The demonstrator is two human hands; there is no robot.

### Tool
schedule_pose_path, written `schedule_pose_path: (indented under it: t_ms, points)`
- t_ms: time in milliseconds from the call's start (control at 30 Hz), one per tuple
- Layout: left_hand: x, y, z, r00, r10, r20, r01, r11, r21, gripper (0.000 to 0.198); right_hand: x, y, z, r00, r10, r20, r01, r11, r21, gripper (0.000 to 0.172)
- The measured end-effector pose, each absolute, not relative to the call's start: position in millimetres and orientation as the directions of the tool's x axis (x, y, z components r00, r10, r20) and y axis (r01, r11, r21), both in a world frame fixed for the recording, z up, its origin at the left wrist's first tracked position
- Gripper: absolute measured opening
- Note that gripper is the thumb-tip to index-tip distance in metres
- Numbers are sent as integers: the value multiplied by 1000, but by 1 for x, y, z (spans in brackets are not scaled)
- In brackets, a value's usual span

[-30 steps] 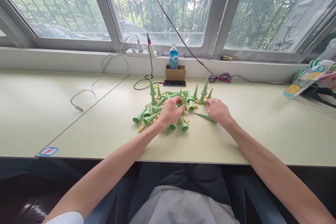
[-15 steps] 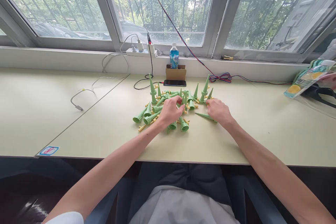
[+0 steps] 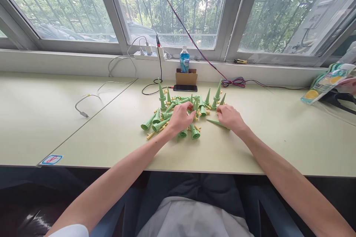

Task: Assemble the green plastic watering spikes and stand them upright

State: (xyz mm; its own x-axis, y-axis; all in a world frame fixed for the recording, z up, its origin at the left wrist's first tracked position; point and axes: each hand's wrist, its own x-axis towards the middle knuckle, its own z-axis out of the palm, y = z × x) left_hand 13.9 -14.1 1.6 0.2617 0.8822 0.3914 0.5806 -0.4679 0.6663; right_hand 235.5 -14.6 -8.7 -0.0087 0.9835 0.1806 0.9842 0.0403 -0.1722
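Note:
Green plastic watering spikes (image 3: 160,125) with yellow valve stems lie heaped on the table, and several stand point-up. My left hand (image 3: 181,117) is in the middle of the heap, its thumb and forefinger closed around an upright green spike (image 3: 195,106). At the heap's right edge my right hand (image 3: 231,117) has its fingers curled together, and whatever they hold is hidden. Just behind that hand stands a green spike (image 3: 223,98). Another spike (image 3: 216,122) lies flat, its wide end partly under the right hand.
A phone (image 3: 185,87) lies behind the heap, before a cardboard box (image 3: 186,78) and a blue-labelled bottle (image 3: 184,60). A white cable (image 3: 91,95) crosses the table at left. Coiled wires (image 3: 234,82) lie near the sill. Scissors (image 3: 340,100) and a bag lie far right.
My right hand has shifted slightly to the left. The left hand and the heap look the same.

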Motion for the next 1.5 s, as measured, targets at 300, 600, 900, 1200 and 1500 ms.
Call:
schedule_pose_path:
  t_ms: [300, 600, 900, 1200, 1500]
  points:
    - [14, -12, 0, 286, 884, 371, 619, -465, 632, 9, 231, -14, -10, -168, 909, 382, 885, 309, -348, 10]
    - [15, -14, 2, 287, 876, 387, 638, -476, 605, 11, 209, -31, -5, -336, 807, 486, 659, 570, -491, 17]
    - [15, -13, 2, 205, 866, 456, 600, -479, 640, 17, 208, -31, -6, -340, 773, 535, 589, 619, -519, 28]
    - [15, -13, 2, 182, 863, 472, 592, -479, 648, 19, 208, -32, -7, -346, 785, 514, 553, 613, -564, 27]
    - [16, -11, 0, 156, 852, 500, 558, -494, 667, 18, 208, -31, -9, -344, 760, 552, 517, 644, -564, 26]
